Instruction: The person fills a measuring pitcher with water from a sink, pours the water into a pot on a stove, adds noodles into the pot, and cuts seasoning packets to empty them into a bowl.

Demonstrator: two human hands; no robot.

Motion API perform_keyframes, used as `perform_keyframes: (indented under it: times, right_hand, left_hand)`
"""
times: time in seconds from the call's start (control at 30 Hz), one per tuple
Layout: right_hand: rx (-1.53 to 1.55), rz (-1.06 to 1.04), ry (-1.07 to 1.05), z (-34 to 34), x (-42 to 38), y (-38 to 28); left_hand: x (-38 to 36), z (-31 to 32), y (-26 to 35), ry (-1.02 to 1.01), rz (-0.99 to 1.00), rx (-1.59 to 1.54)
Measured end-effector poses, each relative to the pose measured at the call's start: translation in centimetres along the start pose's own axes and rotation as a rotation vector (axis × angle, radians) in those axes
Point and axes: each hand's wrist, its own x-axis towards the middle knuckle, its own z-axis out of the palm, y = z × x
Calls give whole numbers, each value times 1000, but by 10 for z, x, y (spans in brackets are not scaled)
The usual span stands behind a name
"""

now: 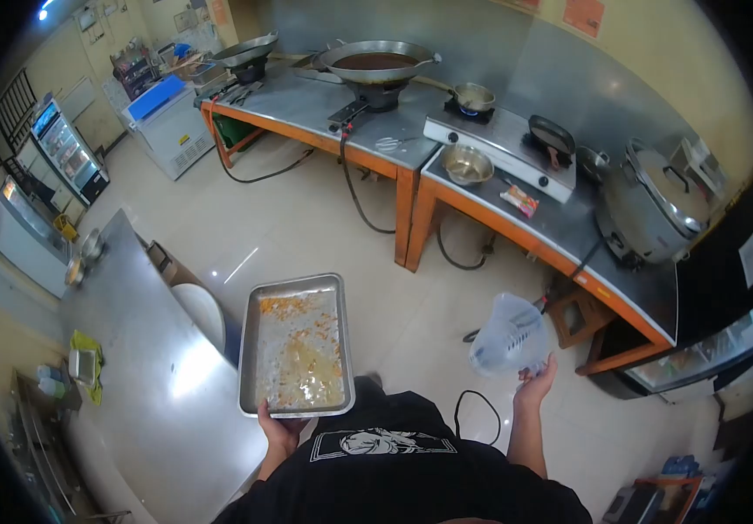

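Note:
My left hand (278, 428) grips the near edge of a rectangular metal tray (296, 345), held level in front of me. Orange and pale food scraps are spread over the tray's bottom. My right hand (536, 382) holds a clear plastic jug (509, 334) by its base, tilted outward over the floor. Nothing can be seen inside the jug. Both hands are raised above the tiled floor, apart from the counters.
A steel table (145, 367) runs along my left. Ahead stands an orange-framed steel counter (411, 148) with a large wok (376, 63), a gas stove (503, 140), a metal bowl (467, 163) and a big rice cooker (651, 205). A stool (579, 314) and cables lie on the floor.

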Motion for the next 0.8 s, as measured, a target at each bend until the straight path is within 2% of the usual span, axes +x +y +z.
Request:
perform_keyframes:
  times: [0.1,0.13,0.23,0.27,0.37,0.47,0.57,0.67,0.77,0.8]
  right_hand:
    - [94,-41,10,88,63,-18]
    - [108,-62,18,111,91,-18]
    - [168,-120,20,192,147,-30]
    - [197,-134,-11,215,168,-35]
    - [172,-142,138,300,226,-66]
    - [167,-205,-2,336,297,-72]
    - [91,-254,141,406,339,-92]
    - [11,-240,127,454,404,-103]
    - [-260,-278,186,495,479,-108]
    - [-334,-299,160,512,497,-108]
  left_hand:
    - [92,-33,-11,-13,84,65]
    - [99,4,-5,78,51,95]
    - [179,47,14,173,118,28]
    - [209,59,24,179,140,-31]
    - [277,126,47,121,189,22]
    - [329,180,82,168,210,-5]
    - [379,225,111,143,229,-33]
    - [427,258,127,147,246,-50]
    - [461,290,126,149,292,-42]
    - [485,275,129,133,272,-59]
